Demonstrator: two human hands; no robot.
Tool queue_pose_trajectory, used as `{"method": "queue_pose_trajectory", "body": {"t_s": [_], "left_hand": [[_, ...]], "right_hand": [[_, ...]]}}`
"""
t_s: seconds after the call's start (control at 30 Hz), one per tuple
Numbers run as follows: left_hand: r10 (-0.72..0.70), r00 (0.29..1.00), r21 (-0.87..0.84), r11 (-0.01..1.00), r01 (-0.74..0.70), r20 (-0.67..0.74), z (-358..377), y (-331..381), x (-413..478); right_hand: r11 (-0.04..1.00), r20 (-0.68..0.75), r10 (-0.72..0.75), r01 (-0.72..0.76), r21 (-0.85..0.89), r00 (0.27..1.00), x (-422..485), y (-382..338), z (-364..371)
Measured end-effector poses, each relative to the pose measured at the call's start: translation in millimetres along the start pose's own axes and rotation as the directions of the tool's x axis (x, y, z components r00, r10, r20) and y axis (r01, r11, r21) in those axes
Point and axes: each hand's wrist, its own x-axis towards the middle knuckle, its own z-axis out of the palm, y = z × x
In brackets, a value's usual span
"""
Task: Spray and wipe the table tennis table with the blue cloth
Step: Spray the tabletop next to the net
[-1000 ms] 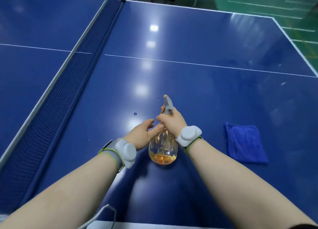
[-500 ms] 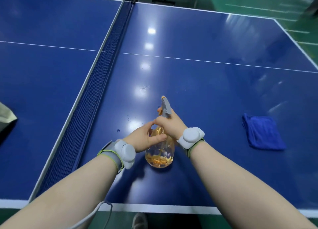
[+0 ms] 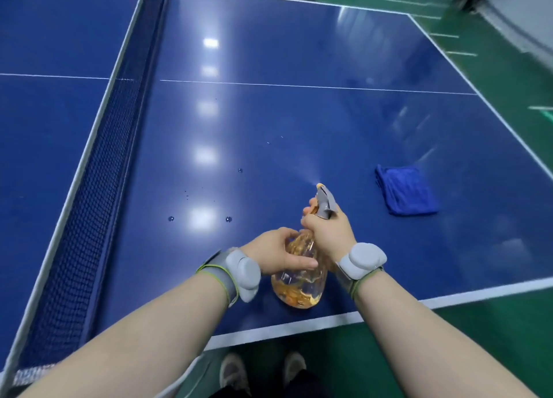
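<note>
Now both hands on spray bottle (image 3: 300, 273), near table (image 3: 299, 113) edge at 6 o'clock. Right hand (image 3: 327, 233) clamped round neck w/ fingers on trigger; left hand (image 3: 276, 255) wrapped on amber body. Fine mist leaves nozzle twd 11 o'clock. Blue cloth (image 3: 405, 192) lies folded at 2 o'clock of bottle, apart from it. Droplets (image 3: 229, 219) at 10 o'clock. Net (image 3: 101, 170) far left.
</note>
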Motion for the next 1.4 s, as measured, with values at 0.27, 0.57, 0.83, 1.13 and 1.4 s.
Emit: {"method": "queue_pose_trajectory", "body": {"t_s": [0.27,0.57,0.83,1.13,1.4], "left_hand": [[0.006,0.998,0.026,1.000,-0.008,0.069,52,23,-6],[-0.036,0.997,-0.025,0.999,0.038,0.073,95,8,-45],[-0.086,0.995,-0.058,0.995,0.084,-0.047,101,-21,-100],[-0.090,0.982,-0.157,0.986,0.064,-0.165,54,-38,-159],[-0.005,0.798,-0.171,0.978,-0.123,-0.602,-44,-52,-228]], "right_hand": [[0.996,0.000,0.072,-0.072,-0.056,0.997,-23,11,-47],[0.935,0.444,0.085,0.083,-0.346,0.892,-68,26,-46],[0.890,0.598,0.098,0.198,-0.410,0.796,-103,39,-4],[0.923,0.574,0.030,0.198,-0.329,0.818,-131,18,67],[0.841,0.600,-0.332,0.517,-0.162,0.728,-174,-61,186]]}}
